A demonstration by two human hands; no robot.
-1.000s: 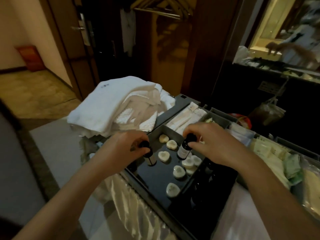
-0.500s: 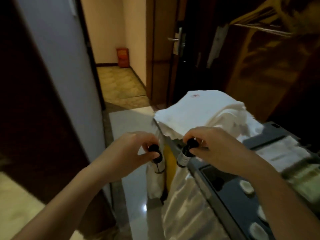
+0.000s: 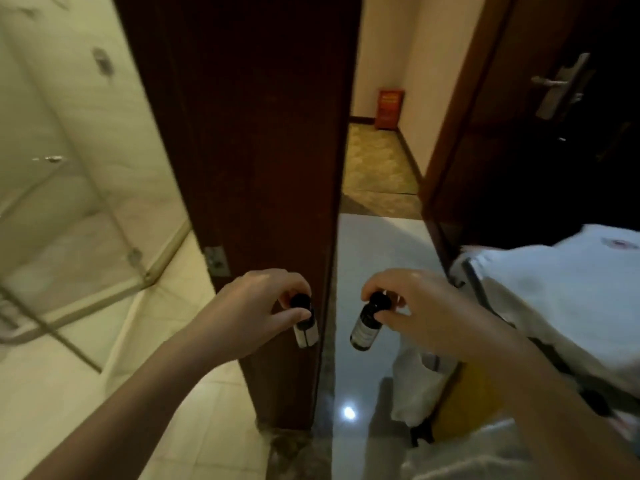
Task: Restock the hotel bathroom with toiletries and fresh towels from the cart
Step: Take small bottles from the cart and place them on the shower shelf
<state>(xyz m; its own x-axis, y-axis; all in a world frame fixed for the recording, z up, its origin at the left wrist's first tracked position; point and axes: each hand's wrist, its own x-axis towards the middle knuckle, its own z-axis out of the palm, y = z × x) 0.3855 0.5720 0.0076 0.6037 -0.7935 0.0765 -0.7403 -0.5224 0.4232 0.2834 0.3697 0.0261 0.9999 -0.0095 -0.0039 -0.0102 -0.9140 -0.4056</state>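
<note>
Fingers (image 3: 289,318) of the left hand (image 3: 252,306) pinched the left bottle (image 3: 306,334) by its black cap; the right hand (image 3: 429,313) pinched the right bottle (image 3: 363,329) likewise. Both were small, dark, smooth and pale-labelled, long axes hanging downward, the right one tilted. The bathroom floor (image 3: 52,393), glossy pale tile, lay ahead-left past the dark wooden door (image 3: 259,133); left hand nearer.

Occlusion and blur check, bathroom doorway.
Print on both bottle labels is too small to read. The left bottle (image 3: 306,330) is part-covered by the thumb of the left hand (image 3: 256,306); the cap of the right bottle (image 3: 363,327) is half under the fingers of the right hand (image 3: 415,306). The towel pile (image 3: 561,289) runs off the right edge. The glass shower screen (image 3: 69,220) is motion-smeared. The red box (image 3: 391,109) has illegible lettering.
</note>
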